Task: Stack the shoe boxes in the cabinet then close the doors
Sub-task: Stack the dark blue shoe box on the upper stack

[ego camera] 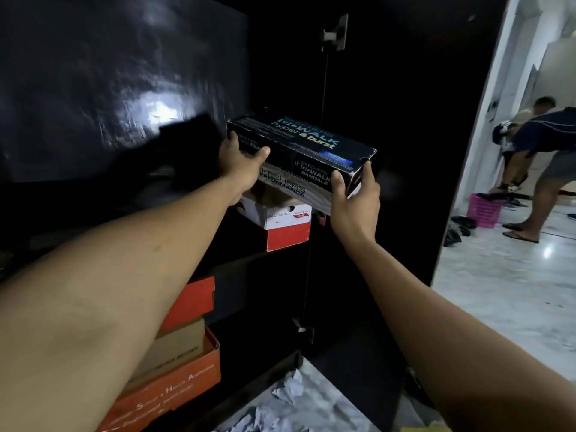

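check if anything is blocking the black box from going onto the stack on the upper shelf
Nothing visible is. The black box, held at its ends by the left hand and right hand, sits right above the grey box topping the white and red box. The cabinet door stands open.

A black Skechers shoe box (299, 148), lid on and tilted, sits atop a pale Skechers Performance box (290, 190) over a white-and-red box (280, 221); orange boxes (174, 378) stacked at 7 o'clock inside the dark cabinet (268, 307).
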Demonstrator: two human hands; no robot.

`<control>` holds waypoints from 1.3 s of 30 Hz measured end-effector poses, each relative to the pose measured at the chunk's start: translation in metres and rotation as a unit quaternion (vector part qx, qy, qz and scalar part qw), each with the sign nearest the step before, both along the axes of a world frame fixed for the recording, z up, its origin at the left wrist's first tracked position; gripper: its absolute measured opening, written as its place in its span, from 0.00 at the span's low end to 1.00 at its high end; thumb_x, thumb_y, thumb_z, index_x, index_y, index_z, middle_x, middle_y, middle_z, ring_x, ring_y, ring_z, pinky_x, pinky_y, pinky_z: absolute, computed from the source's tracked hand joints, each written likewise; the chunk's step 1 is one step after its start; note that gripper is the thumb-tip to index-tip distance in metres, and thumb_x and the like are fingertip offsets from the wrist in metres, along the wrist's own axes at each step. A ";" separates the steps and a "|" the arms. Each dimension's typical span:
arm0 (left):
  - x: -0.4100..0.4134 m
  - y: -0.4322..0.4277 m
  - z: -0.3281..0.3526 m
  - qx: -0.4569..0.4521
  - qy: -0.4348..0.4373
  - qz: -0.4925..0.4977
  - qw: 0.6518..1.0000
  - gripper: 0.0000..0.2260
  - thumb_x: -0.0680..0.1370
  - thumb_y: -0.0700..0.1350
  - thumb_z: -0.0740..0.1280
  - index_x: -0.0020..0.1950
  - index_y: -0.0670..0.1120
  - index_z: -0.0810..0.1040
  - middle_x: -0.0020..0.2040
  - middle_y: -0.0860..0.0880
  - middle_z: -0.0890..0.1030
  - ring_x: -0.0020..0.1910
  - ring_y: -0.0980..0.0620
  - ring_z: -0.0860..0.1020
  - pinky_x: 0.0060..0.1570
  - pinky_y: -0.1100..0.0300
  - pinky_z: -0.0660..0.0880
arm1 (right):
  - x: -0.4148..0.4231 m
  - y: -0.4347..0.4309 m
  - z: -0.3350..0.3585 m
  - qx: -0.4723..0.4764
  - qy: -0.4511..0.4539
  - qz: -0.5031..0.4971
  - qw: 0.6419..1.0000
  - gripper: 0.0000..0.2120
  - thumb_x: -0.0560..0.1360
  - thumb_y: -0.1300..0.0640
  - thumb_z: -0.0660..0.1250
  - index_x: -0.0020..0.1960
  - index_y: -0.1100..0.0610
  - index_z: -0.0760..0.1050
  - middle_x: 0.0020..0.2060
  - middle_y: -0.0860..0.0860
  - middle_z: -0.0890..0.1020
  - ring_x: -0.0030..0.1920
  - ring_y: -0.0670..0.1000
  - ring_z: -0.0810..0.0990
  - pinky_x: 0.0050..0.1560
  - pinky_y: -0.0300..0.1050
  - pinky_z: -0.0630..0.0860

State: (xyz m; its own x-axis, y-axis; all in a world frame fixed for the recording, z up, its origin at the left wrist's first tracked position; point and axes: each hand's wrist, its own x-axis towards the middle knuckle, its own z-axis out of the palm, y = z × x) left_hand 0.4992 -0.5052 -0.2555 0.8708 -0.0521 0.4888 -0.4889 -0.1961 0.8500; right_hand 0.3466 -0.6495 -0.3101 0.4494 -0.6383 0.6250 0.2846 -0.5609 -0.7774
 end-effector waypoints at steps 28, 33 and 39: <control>0.091 -0.043 -0.017 0.206 -0.049 0.021 0.977 0.24 0.79 0.58 0.64 0.73 0.53 0.71 0.70 0.48 0.75 0.70 0.46 0.71 0.67 0.48 0.71 | 0.184 -0.032 0.028 -0.132 0.206 0.164 0.956 0.25 0.84 0.40 0.40 0.59 0.42 0.75 0.72 0.54 0.71 0.76 0.60 0.60 0.76 0.60 0.53; 0.094 -0.043 -0.019 0.204 -0.047 0.018 0.978 0.26 0.79 0.58 0.65 0.75 0.53 0.68 0.72 0.48 0.73 0.71 0.46 0.70 0.68 0.49 0.70 | 0.183 -0.032 0.028 -0.120 0.215 0.154 0.957 0.26 0.84 0.39 0.41 0.73 0.45 0.68 0.78 0.53 0.62 0.79 0.60 0.52 0.78 0.61 0.49; 0.080 -0.036 -0.015 0.215 -0.044 0.003 0.976 0.22 0.80 0.54 0.64 0.74 0.53 0.71 0.69 0.48 0.75 0.64 0.47 0.75 0.62 0.55 0.75 | 0.165 -0.038 0.033 -0.124 0.215 0.156 0.956 0.31 0.81 0.34 0.44 0.79 0.46 0.59 0.79 0.51 0.61 0.80 0.60 0.51 0.78 0.58 0.48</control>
State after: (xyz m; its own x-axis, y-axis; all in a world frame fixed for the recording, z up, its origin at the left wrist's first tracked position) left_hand 0.5789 -0.5415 -0.2705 0.8271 -0.2635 0.4964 -0.5542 -0.5292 0.6425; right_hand 0.5119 -0.6880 -0.2770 0.8433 -0.2880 0.4538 0.1515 -0.6828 -0.7148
